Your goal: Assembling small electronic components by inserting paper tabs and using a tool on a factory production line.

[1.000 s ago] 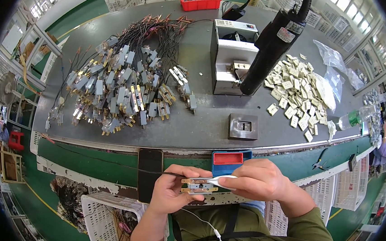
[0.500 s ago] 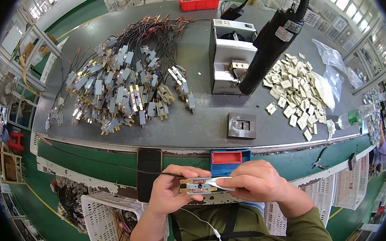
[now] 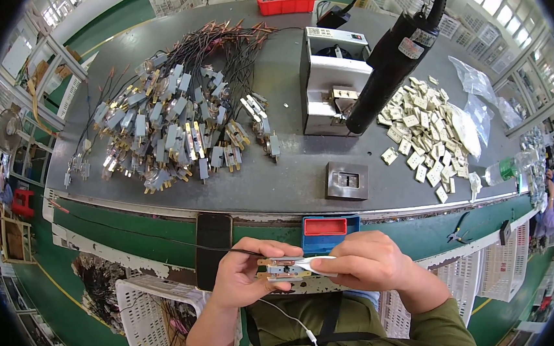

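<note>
My left hand (image 3: 238,277) is closed around a small grey electrical part (image 3: 283,269) with brass-coloured contact strips. A black wire (image 3: 158,235) trails from that hand across the bench edge to the left. In my right hand (image 3: 373,260) is a slim white tool (image 3: 318,266), pinched between thumb and fingers. Its tip rests at the right end of the grey part; its exact kind is hard to make out. Both hands are just in front of the bench, below a blue box (image 3: 331,234) with a red insert.
On the bench (image 3: 252,191) lie a heap of wired grey parts (image 3: 168,116), a metal block (image 3: 347,180), a boxy machine (image 3: 332,84), a black power screwdriver (image 3: 392,66) and a pile of cream plastic pieces (image 3: 427,132). A phone (image 3: 214,249) and pliers (image 3: 458,227) lie along the front.
The white tool and the grey part have tilted slightly in my hands. The hanging screwdriver has swayed a little to the right.
</note>
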Demonstrator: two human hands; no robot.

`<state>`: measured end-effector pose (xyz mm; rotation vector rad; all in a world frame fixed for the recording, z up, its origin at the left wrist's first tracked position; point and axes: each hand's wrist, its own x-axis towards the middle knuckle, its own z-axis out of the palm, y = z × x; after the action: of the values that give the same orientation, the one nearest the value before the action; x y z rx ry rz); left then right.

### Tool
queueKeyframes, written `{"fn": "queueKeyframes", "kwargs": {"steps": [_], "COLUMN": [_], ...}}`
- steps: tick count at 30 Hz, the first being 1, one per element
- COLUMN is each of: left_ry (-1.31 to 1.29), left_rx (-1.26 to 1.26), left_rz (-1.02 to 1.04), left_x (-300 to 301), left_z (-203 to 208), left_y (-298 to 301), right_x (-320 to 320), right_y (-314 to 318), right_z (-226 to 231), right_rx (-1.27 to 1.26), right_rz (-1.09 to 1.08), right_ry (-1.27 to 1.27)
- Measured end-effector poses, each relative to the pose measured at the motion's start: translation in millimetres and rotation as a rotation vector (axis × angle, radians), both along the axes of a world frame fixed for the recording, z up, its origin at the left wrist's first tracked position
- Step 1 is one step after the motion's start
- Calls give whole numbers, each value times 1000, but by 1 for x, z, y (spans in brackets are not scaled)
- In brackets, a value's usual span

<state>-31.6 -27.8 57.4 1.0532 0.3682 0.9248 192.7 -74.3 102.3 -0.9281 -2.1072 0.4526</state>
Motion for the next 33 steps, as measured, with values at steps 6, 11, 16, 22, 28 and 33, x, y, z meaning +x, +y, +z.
{"fn": "queueKeyframes", "kwargs": {"steps": [6,11,16,22,28,33], "left_ry": [6,4,7,18,14,17], "left_rx": [-1,-59,-49,-84,-59,-85], "left_rz": [7,13,-7,-11,-12,-8], "left_x": [0,1,1,3,3,3], "left_z": [0,0,-3,-3,-2,-1], "left_y": [-1,-2,0,2,2,1], "right_x": [0,-2,1,5,4,5], "right_y": [-1,0,1,4,2,2], "right_z": [-1,-6,-8,-9,-10,-10], "right_rx": [-15,-48,-39,-11,-1,-5], "right_rz": [-32,-49,-20,1,-4,-22], "right_ry": [-8,58,37,0,19,-2]}}
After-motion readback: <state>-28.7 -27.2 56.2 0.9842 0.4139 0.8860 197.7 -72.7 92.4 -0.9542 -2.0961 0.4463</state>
